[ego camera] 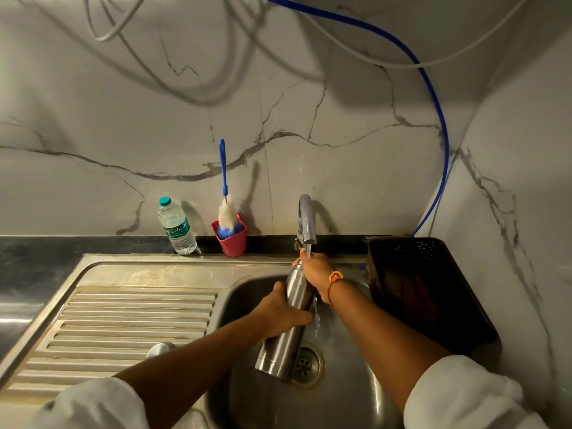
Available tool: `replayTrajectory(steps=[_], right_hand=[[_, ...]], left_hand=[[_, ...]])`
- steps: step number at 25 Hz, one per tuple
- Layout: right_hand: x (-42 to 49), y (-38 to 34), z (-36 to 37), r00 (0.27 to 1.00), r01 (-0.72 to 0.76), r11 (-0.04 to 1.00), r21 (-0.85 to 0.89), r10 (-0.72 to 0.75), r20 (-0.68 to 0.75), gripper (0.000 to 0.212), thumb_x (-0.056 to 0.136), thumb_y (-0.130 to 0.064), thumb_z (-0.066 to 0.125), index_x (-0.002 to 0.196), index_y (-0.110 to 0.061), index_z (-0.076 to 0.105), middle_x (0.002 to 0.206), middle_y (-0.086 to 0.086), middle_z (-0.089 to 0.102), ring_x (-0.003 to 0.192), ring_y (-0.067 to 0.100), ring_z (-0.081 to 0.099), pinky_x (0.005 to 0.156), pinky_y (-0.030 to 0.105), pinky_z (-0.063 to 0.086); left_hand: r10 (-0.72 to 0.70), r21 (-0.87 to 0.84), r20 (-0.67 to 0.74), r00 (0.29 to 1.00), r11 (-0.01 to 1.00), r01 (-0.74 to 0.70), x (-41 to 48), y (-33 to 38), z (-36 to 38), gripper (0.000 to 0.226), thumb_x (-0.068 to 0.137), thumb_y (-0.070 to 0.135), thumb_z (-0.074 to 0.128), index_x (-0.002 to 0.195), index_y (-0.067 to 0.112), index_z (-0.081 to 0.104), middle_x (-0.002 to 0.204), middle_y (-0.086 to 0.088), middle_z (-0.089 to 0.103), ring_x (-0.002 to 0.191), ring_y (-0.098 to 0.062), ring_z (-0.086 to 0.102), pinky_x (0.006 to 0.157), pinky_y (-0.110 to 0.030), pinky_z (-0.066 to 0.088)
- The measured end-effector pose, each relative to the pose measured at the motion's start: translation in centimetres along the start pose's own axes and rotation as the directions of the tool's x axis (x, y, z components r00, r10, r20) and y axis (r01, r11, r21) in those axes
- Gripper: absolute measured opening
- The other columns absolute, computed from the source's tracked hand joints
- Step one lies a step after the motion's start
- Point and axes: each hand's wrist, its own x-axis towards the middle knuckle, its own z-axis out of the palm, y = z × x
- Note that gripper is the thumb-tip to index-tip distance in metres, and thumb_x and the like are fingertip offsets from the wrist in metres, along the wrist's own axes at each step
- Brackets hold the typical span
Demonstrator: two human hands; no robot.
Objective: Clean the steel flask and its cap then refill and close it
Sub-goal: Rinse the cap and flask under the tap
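Steel flask (280,351) hangs tilted over the sink basin (356,385), base toward the person, with the left hand (278,314) wrapped round its middle and the right hand (315,270) curled over its neck just beyond. Directly above the right hand, the tap (307,221) runs water onto it. A small rounded steel cap (161,348) lies on the drainboard left of the left forearm.
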Motion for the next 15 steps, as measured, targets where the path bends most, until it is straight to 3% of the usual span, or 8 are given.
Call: replayTrajectory(steps=[2,4,6,8,11,13,15], right_hand=[[-0.2,-0.1,-1.2,0.983,-0.028,0.993,0.117,0.007,0.182,0.038,0.102,-0.041,0.045,0.099,-0.011,0.068,0.101,0.013,0.066,0.094,0.028,0.065,0.088,0.045,0.056],[0.1,0.7,-2.7,0.923,-0.124,0.947,0.295,0.001,0.384,0.028,0.099,-0.028,0.056,0.109,-0.004,0.068,0.11,0.018,0.064,0.102,0.033,0.063,0.094,0.054,0.052],[0.6,1.5,-3.5,0.884,-0.147,0.899,0.412,-0.067,0.462,0.029,0.094,-0.017,0.063,0.118,0.0,0.067,0.118,0.021,0.062,0.11,0.037,0.06,0.094,0.059,0.051],[0.5,1.4,-3.2,0.911,-0.134,0.874,0.466,-0.076,0.405,0.029,0.091,-0.014,0.066,0.116,0.0,0.069,0.114,0.019,0.065,0.107,0.034,0.061,0.092,0.056,0.053],[0.3,1.1,-2.0,0.986,-0.039,0.914,0.404,-0.031,0.164,0.024,0.087,-0.019,0.072,0.103,-0.002,0.072,0.098,0.013,0.07,0.089,0.026,0.066,0.083,0.042,0.059],[0.5,1.0,-1.2,0.999,0.048,0.989,0.138,-0.045,-0.024,0.032,0.083,-0.035,0.077,0.093,-0.006,0.07,0.09,0.01,0.071,0.084,0.026,0.068,0.076,0.038,0.059],[0.7,1.1,-0.7,0.989,0.022,0.99,-0.143,-0.042,-0.143,0.044,0.081,-0.052,0.073,0.093,-0.011,0.064,0.089,0.008,0.068,0.082,0.025,0.067,0.073,0.038,0.06]], left_hand=[[-0.019,-0.119,0.101,0.995,0.992,0.031,-0.2,-0.2,-1.3,0.085,0.072,0.03,0.084,0.14,0.03,0.032,0.116,-0.007,0.061,0.099,-0.024,0.067,0.083,-0.04,0.06],[-0.048,-0.21,0.219,0.975,0.973,0.095,-0.6,-0.6,-2.5,0.083,0.077,0.028,0.081,0.143,0.031,0.032,0.118,-0.012,0.06,0.102,-0.029,0.066,0.078,-0.039,0.06],[-0.05,-0.259,0.253,0.966,0.959,0.117,-0.4,-1.0,-3.0,0.085,0.078,0.028,0.081,0.147,0.031,0.031,0.12,-0.015,0.061,0.105,-0.031,0.066,0.08,-0.041,0.06],[-0.007,-0.176,0.18,0.984,0.984,0.039,0.1,-0.9,-2.6,0.091,0.075,0.029,0.083,0.149,0.029,0.029,0.122,-0.01,0.06,0.105,-0.026,0.065,0.085,-0.039,0.059],[0.112,0.232,-0.012,0.994,0.967,-0.106,0.6,-0.6,-1.1,0.101,0.072,0.034,0.086,0.151,0.025,0.025,0.129,-0.004,0.057,0.109,-0.019,0.062,0.09,-0.034,0.056],[0.178,0.503,-0.134,0.975,0.86,-0.088,0.4,-0.7,-0.2,0.106,0.072,0.039,0.086,0.153,0.027,0.019,0.135,-0.004,0.053,0.112,-0.021,0.061,0.09,-0.035,0.057],[0.246,0.679,-0.21,0.946,0.733,-0.039,0.4,-1.1,0.0,0.11,0.075,0.041,0.084,0.156,0.027,0.012,0.143,-0.006,0.047,0.118,-0.025,0.059,0.09,-0.038,0.057]])
